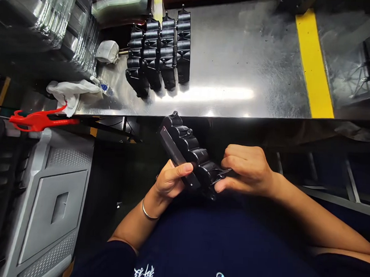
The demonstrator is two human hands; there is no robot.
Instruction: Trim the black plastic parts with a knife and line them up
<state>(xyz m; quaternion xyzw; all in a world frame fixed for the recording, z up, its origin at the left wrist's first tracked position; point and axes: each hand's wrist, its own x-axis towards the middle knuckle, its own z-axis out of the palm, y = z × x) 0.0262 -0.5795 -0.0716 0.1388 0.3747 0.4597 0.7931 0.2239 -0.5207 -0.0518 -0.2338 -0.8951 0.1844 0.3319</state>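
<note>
In the head view, a black ribbed plastic part (pixel 196 153) with rounded, tube-like sections and small screw lugs is held tilted in front of my body. My left hand (pixel 172 179) is closed around its flat side near the lower end, thumb on top. At the part's right end, my right hand (pixel 248 170) is closed in a pinch. A thin dark piece shows between those fingers; whether it belongs to the part cannot be made out. Several similar black parts (pixel 184 43) stand in a row on the metal bench (pixel 238 62).
A red air blow gun (pixel 38 120) hangs at the left above a grey plastic crate (pixel 53 214). White cloth (pixel 72 91) and a white-wrapped block (pixel 107 51) lie at the bench's left. Plastic-wrapped stacks (pixel 54 20) rise behind. Yellow tape (pixel 314 62) crosses the bench.
</note>
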